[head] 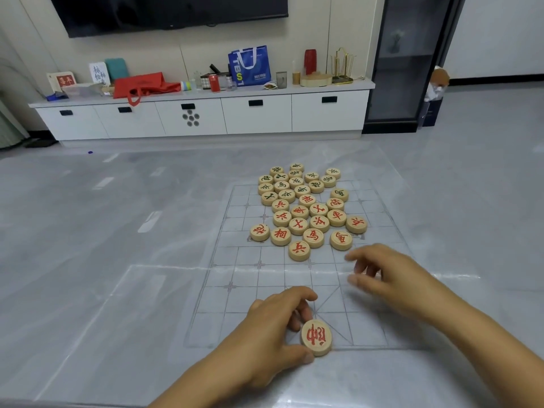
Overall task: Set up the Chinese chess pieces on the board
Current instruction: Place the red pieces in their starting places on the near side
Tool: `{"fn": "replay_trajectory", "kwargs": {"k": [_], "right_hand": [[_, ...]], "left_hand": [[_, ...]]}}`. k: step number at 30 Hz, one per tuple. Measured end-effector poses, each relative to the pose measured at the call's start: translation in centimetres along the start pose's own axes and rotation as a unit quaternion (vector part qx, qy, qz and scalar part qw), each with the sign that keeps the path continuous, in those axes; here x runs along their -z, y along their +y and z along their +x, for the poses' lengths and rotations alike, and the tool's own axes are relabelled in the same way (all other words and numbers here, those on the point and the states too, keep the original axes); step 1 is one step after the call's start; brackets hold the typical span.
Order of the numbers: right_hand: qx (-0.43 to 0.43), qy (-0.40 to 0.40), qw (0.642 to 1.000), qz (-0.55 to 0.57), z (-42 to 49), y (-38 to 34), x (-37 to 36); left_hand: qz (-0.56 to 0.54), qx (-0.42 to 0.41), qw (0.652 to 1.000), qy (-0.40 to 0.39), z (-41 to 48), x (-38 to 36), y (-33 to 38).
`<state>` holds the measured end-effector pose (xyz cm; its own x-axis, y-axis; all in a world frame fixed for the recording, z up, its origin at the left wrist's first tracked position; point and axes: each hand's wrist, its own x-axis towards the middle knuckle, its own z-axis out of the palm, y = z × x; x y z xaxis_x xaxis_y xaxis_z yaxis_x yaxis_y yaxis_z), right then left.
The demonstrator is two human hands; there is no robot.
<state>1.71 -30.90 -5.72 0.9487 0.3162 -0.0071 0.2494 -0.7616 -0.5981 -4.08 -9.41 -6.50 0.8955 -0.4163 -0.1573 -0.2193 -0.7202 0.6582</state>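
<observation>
Left hand (276, 325) at near edge of board (259, 278), centre: thumb and fingers pinch one red-lettered piece (316, 337) lying flat on the board. Right hand (382, 272) over the board's near-right part, fingers loosely spread, holding nothing, slightly blurred. Remaining pieces (306, 210) clustered from mid-board to its far edge.

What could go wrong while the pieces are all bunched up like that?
1. The right hand hovers close to the pile of pieces; a careless reach might scatter them.
2. The left hand pinches the red piece at the near edge of the thin clear board; pushing the piece along could slide the board out of place.
</observation>
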Motion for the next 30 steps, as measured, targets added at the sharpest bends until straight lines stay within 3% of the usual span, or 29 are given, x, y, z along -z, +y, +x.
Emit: {"fn": "replay_trajectory", "kwargs": {"k": [4, 7, 12, 14, 17, 22, 30], "right_hand": [[-0.038, 0.085, 0.996, -0.015, 2.3, 1.7, 0.3], [-0.034, 0.110, 0.992, -0.046, 3.6, 1.8, 0.2], [-0.037, 0.086, 0.990, -0.102, 5.2, 1.5, 0.0], [-0.039, 0.067, 0.990, -0.118, 5.8, 1.6, -0.4], [-0.035, 0.054, 0.989, -0.132, 6.4, 1.6, -1.0], [-0.006, 0.062, 0.991, -0.118, 6.8, 1.3, -1.2], [0.031, 0.075, 0.992, -0.092, 6.8, 0.3, -1.2]], "left_hand": [[-0.004, 0.008, 0.998, -0.058, 0.3, 1.0, -0.1], [-0.067, 0.008, 0.995, -0.079, 1.2, 2.5, -0.7], [0.012, -0.003, 0.982, 0.189, 5.3, 4.0, -2.7], [0.054, -0.010, 0.968, 0.245, 7.3, 3.9, -3.0], [0.119, -0.006, 0.967, 0.225, 9.6, 3.4, -3.0], [0.231, 0.009, 0.967, 0.105, 10.5, 2.2, -3.8], [0.226, 0.009, 0.967, 0.117, 9.0, 3.1, -2.8]]}}
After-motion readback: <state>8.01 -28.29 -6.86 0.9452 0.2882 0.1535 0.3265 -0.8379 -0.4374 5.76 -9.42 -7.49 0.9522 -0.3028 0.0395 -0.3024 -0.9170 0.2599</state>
